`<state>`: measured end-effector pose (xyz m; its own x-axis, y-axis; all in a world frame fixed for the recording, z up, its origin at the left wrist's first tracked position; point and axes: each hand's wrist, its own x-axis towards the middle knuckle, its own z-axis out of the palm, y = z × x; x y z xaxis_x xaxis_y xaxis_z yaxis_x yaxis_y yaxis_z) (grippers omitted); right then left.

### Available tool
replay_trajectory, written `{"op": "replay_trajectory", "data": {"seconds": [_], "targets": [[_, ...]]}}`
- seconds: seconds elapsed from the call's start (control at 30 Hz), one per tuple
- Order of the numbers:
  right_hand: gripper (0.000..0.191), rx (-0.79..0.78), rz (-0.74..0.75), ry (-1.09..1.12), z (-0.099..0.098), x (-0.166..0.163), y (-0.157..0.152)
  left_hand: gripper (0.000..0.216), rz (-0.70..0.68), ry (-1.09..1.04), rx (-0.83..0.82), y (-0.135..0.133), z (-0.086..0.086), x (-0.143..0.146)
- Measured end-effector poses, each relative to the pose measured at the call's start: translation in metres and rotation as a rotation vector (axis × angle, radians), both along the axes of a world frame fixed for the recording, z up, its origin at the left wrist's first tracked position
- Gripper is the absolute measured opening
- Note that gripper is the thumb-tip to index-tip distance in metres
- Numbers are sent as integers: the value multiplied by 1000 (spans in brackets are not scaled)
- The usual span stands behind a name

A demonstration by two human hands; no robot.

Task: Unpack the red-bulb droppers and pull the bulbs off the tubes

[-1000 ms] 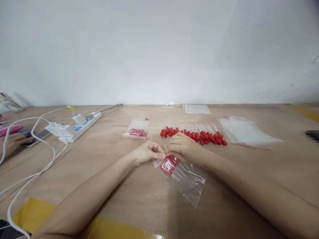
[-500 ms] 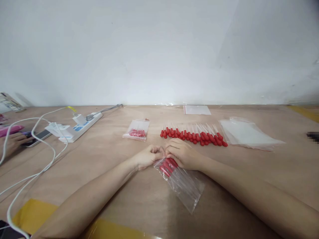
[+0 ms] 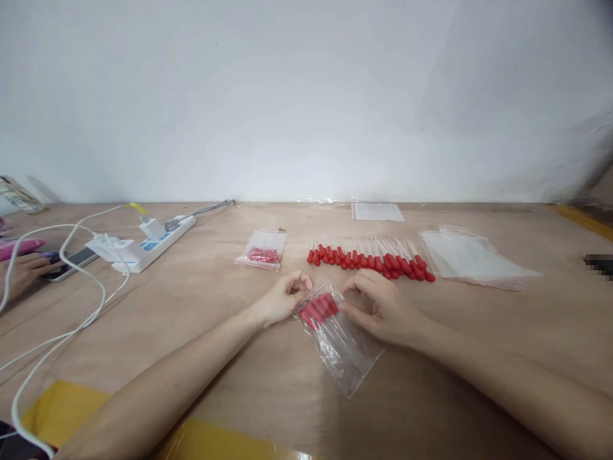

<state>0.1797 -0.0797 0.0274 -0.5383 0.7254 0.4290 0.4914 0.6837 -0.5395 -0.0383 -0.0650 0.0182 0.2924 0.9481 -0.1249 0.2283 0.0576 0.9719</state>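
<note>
A clear zip bag [image 3: 341,345] with several red-bulbed droppers inside lies on the wooden table [image 3: 230,358] in front of me. My left hand [image 3: 285,299] is curled, pinching the bag's upper left corner. My right hand [image 3: 383,308] rests on the bag's right side, its fingers bent and touching the plastic near the red bulbs. Behind my hands a row of loose red-bulbed droppers [image 3: 371,257] lies across the table. A second filled small bag [image 3: 263,249] sits to the left of that row.
A stack of empty clear bags [image 3: 472,257] lies at the right, with another flat bag [image 3: 377,211] by the wall. A white power strip [image 3: 143,246] with chargers and white cables [image 3: 71,306] lies at the left. Another person's hand [image 3: 19,271] rests by a phone [image 3: 69,264].
My right hand has slid from the bag's top to its right side. The bag has turned and shifted slightly left, its red bulbs now uncovered. My left hand stayed at the corner.
</note>
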Motion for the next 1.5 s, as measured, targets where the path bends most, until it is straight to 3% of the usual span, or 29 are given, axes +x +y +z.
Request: {"op": "replay_trajectory", "data": {"seconds": [0.07,0.17,0.37,0.5,0.8,0.97,1.1,1.3,1.5], "targets": [[18,-155,-13,-131,-4,12,-13,20,4,20,-59,0,-1,0],[30,-222,-13,-221,-9,26,-24,31,-43,40,-116,-1,3,-2],[30,-166,26,-282,-10,40,-16,29,-278,295,249,2,17,-15],[24,-119,25,-286,-11,41,-15,40,-449,192,63,3,19,-15],[27,11,72,-259,-17,40,-15,38,-362,251,156,-3,10,1],[28,56,75,-186,-25,40,-12,25,-338,297,225,-5,7,2],[26,97,55,-132,-31,40,-12,13,-369,341,290,-11,14,2],[26,116,40,-143,-34,41,-13,14,-467,366,302,-14,20,0],[27,132,40,-144,-35,42,-14,14,-486,520,525,-14,25,0]]}}
